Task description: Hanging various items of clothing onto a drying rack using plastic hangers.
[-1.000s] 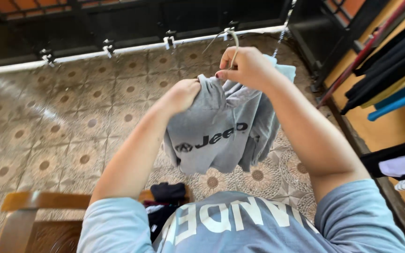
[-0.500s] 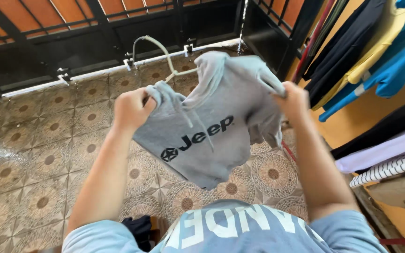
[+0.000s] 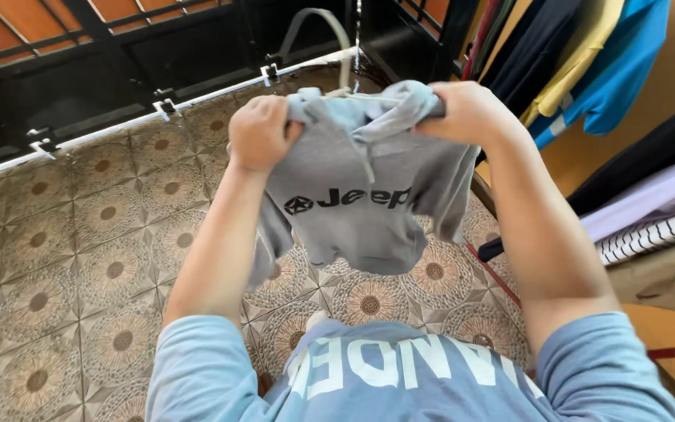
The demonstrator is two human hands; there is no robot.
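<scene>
Grey hooded top held up on a hanger by both hands, above a patterned tile floor.

Nearest, cut off by the bottom edge: light blue shirt (image 3: pixel 400 375) with white lettering, seen upside down. Beyond it, both forearms raised; left hand (image 3: pixel 258 133) with its grip closed on one shoulder of the grey hooded top (image 3: pixel 353 203), right hand (image 3: pixel 466 112) with its grip closed on the other shoulder. Top hanging front-on, long axis running top to bottom, neck far and up, hem near and down, shoulder line level from left to right; black print across the chest. Hanger (image 3: pixel 318 35) mostly hidden inside the neck, only its pale hook showing above. Patterned tile floor (image 3: pixel 80 258) underneath. Far: black metal railing (image 3: pixel 119 70). Right: hung clothes (image 3: pixel 587 70) in black, yellow and blue, cut off by the frame.
</scene>
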